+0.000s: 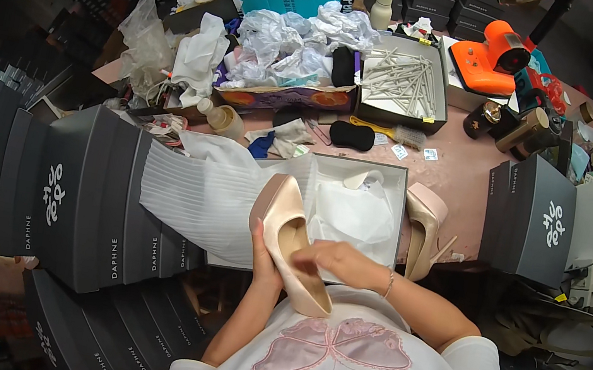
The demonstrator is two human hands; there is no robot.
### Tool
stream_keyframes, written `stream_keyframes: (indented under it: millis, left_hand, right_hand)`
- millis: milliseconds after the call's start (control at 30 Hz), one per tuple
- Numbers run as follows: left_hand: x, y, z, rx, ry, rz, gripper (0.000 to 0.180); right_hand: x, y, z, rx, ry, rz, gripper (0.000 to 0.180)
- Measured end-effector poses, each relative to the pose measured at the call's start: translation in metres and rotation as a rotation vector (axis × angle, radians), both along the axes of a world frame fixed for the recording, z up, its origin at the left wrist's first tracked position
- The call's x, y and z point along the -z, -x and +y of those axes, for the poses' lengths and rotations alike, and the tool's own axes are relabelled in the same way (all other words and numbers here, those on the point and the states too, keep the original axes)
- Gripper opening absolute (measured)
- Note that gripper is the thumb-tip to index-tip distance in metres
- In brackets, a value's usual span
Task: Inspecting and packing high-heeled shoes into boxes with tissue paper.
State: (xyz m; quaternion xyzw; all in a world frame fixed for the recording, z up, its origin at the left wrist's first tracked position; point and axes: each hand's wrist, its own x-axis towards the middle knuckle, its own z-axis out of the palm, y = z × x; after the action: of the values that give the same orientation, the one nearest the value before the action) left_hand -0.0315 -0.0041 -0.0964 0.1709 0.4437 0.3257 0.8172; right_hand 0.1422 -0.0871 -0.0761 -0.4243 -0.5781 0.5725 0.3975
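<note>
A pale pink high-heeled shoe [287, 232] is held in front of my chest, toe pointing away. My left hand [264, 258] grips it from underneath on its left side. My right hand [335, 260] lies across the shoe's opening with the fingers reaching inside. Just beyond stands an open grey shoe box [397, 172] lined with white tissue paper [355, 210]. The matching second shoe [423, 226] leans against the box's right wall.
Stacks of dark grey shoe boxes [86, 197] stand at my left, another dark box [537, 221] at right. A pleated white sheet [194, 187] lies left of the open box. Farther back: crumpled paper [296, 44], a tray of white sticks [404, 81], an orange tool [490, 57], bottles [381, 7].
</note>
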Motion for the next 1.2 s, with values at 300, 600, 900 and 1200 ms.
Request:
stream_keyframes:
  millis: [300,600,900,1200]
  left_hand:
    - [-0.023,0.004,-0.026,0.080,0.226,-0.165,0.080]
    - [-0.006,-0.006,-0.027,-0.008,0.257,-0.234,0.076]
    - [0.002,-0.011,-0.049,0.158,0.232,-0.296,0.078]
    - [-0.007,-0.002,-0.047,0.157,0.278,-0.336,0.076]
  right_hand:
    - [0.128,-0.094,0.066,0.585,0.171,-0.918,0.026]
    - [-0.028,-0.010,-0.020,0.234,-0.411,-0.848,0.023]
    - [-0.003,-0.033,0.017,0.388,-0.222,-0.643,0.013]
    - [0.142,-0.130,0.073,0.238,-0.041,-1.506,0.016]
